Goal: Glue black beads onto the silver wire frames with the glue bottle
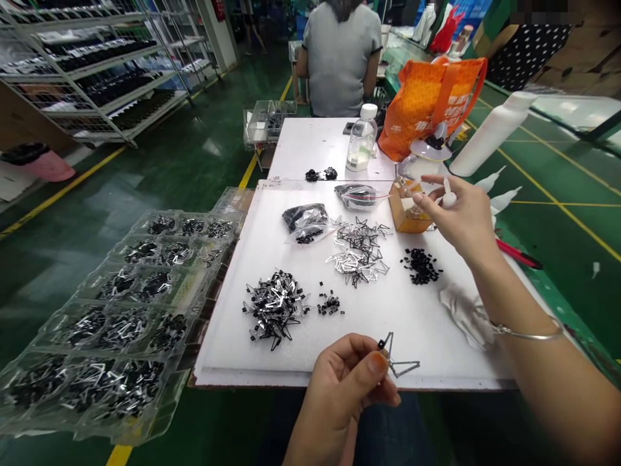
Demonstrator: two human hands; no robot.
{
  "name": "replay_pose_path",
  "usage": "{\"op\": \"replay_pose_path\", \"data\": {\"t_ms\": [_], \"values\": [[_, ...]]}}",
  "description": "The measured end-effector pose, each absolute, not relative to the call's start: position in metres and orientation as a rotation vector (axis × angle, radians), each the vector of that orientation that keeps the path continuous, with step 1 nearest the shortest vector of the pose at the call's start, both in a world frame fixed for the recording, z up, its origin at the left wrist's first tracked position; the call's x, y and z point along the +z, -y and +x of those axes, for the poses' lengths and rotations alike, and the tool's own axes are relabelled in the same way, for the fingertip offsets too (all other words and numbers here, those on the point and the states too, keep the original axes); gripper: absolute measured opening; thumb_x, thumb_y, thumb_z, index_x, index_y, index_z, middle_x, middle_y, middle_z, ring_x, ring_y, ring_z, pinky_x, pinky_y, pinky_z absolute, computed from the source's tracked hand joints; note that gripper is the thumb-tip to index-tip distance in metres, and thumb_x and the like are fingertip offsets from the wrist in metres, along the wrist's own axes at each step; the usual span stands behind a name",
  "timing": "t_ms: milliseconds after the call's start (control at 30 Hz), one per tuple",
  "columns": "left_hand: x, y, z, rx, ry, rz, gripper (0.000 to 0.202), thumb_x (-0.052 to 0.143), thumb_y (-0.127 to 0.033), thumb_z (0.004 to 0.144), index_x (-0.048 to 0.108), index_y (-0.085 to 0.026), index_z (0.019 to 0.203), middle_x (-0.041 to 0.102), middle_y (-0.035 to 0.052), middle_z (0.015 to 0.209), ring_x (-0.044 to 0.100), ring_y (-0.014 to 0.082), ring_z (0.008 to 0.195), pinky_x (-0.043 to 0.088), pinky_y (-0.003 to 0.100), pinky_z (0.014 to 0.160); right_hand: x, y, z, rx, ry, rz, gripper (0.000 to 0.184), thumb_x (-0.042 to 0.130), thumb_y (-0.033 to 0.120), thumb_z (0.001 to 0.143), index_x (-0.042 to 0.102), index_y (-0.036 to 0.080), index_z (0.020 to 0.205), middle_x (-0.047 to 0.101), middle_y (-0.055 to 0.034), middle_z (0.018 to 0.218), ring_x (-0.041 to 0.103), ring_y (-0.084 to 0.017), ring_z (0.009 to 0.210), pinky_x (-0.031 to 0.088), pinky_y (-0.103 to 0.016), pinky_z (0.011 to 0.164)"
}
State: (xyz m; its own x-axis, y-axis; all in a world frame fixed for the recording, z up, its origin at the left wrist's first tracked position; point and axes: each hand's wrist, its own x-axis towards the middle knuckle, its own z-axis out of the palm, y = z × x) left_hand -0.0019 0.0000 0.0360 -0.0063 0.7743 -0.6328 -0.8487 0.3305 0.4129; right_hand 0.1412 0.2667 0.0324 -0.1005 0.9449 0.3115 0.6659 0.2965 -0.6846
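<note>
My left hand (344,388) is closed near the front edge of the white table (272,349), pinching a bent metal clip (395,359) with a small black piece at its top. My right hand (460,217) reaches toward the far right and grips a small white squeeze bottle (449,194) beside a small cardboard box (405,213). On the table lie a pile of assembled clips with black pieces (274,307), a pile of bare metal clips (359,249), and two heaps of small black parts (421,265) (330,303).
Clear plastic trays (116,310) filled with finished clips sit to the left of the table. At the back stand a clear bottle (361,139), an orange bag (427,100) and bagged parts (305,217). A person in grey (342,55) sits beyond. Crumpled plastic (466,310) lies at right.
</note>
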Motion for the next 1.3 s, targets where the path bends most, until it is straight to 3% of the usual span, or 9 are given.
{"op": "replay_pose_path", "data": {"t_ms": [67, 200, 333, 433, 500, 600, 733, 800, 1300], "values": [[0.034, -0.002, -0.002, 1.302, -0.971, -0.074, 0.047, 0.105, -0.036, 0.059, 0.072, -0.011, 0.08, 0.07, 0.0004, 0.065, 0.064, 0.0072, 0.058, 0.058, 0.017, 0.061, 0.029, -0.274, 0.143, 0.476, 1.842, -1.48, 0.045, 0.078, 0.037, 0.087, 0.078, 0.018, 0.127, 0.071, -0.0032, 0.084, 0.05, -0.01, 0.06, 0.04, -0.028, 0.072], [0.03, -0.005, 0.0, 1.392, -1.07, -0.062, 0.048, 0.107, -0.04, 0.052, 0.076, -0.012, 0.077, 0.075, 0.0051, 0.08, 0.071, 0.0114, 0.067, 0.061, 0.019, 0.063, 0.025, -0.287, 0.147, 0.503, 1.896, -1.5, 0.017, 0.079, 0.031, 0.085, 0.084, 0.017, 0.093, 0.071, -0.0034, 0.075, 0.056, -0.015, 0.064, 0.037, -0.027, 0.065], [0.028, -0.006, 0.003, 1.491, -1.114, -0.094, 0.043, 0.108, -0.036, 0.047, 0.078, -0.013, 0.069, 0.072, 0.0052, 0.101, 0.076, 0.0163, 0.077, 0.064, 0.022, 0.064, 0.022, -0.29, 0.151, 0.382, 1.876, -1.457, 0.02, 0.076, 0.036, 0.088, 0.081, 0.016, 0.086, 0.063, -0.003, 0.064, 0.05, -0.016, 0.061, 0.033, -0.029, 0.067], [0.025, -0.007, 0.003, 1.513, -1.091, -0.084, 0.041, 0.108, -0.037, 0.048, 0.08, -0.014, 0.068, 0.071, 0.0042, 0.096, 0.074, 0.0125, 0.075, 0.06, 0.019, 0.067, 0.023, -0.285, 0.154, 0.341, 1.862, -1.403, 0.015, 0.079, 0.031, 0.084, 0.079, 0.017, 0.08, 0.064, -0.0035, 0.064, 0.051, -0.016, 0.062, 0.033, -0.03, 0.068], [0.022, -0.007, 0.002, 1.527, -1.081, -0.068, 0.041, 0.108, -0.039, 0.048, 0.08, -0.015, 0.067, 0.07, 0.0032, 0.093, 0.071, 0.0098, 0.074, 0.057, 0.016, 0.069, 0.027, -0.273, 0.156, 0.271, 1.778, -1.354, 0.015, 0.077, 0.031, 0.086, 0.078, 0.016, 0.081, 0.069, -0.0067, 0.075, 0.055, -0.018, 0.069, 0.035, -0.031, 0.072], [0.02, -0.007, 0.002, 1.534, -1.093, -0.057, 0.04, 0.107, -0.04, 0.049, 0.081, -0.016, 0.067, 0.07, 0.0027, 0.094, 0.07, 0.0083, 0.075, 0.055, 0.015, 0.07, 0.039, -0.235, 0.156, 0.18, 1.542, -1.226, 0.031, 0.065, 0.044, 0.097, 0.075, 0.016, 0.092, 0.07, -0.0118, 0.093, 0.059, -0.019, 0.081, 0.039, -0.033, 0.077], [0.018, -0.006, 0.002, 1.527, -1.116, -0.004, 0.039, 0.106, -0.042, 0.051, 0.082, -0.017, 0.068, 0.068, 0.0033, 0.098, 0.066, 0.0075, 0.078, 0.053, 0.014, 0.073, 0.053, -0.159, 0.153, 0.771, 1.269, -0.956, 0.029, 0.075, 0.045, 0.089, 0.067, 0.019, 0.08, 0.055, -0.0022, 0.071, 0.037, -0.008, 0.049, 0.023, -0.026, 0.048], [0.017, -0.005, 0.002, 1.524, -1.123, 0.038, 0.039, 0.106, -0.045, 0.052, 0.083, -0.017, 0.069, 0.067, 0.0045, 0.101, 0.065, 0.0084, 0.081, 0.053, 0.014, 0.074, 0.054, -0.128, 0.153, 1.031, 1.239, -0.938, 0.027, 0.077, 0.042, 0.09, 0.069, 0.02, 0.077, 0.05, -0.0008, 0.071, 0.04, -0.007, 0.05, 0.03, -0.026, 0.046], [0.015, -0.003, 0.002, 1.495, -1.13, 0.092, 0.036, 0.104, -0.045, 0.056, 0.084, -0.02, 0.073, 0.061, 0.0048, 0.104, 0.061, 0.0092, 0.086, 0.052, 0.017, 0.079, 0.038, -0.097, 0.157, 1.059, 1.362, -1.008, 0.022, 0.075, 0.04, 0.092, 0.072, 0.023, 0.079, 0.055, -0.0025, 0.081, 0.051, -0.007, 0.057, 0.039, -0.02, 0.043]]}}
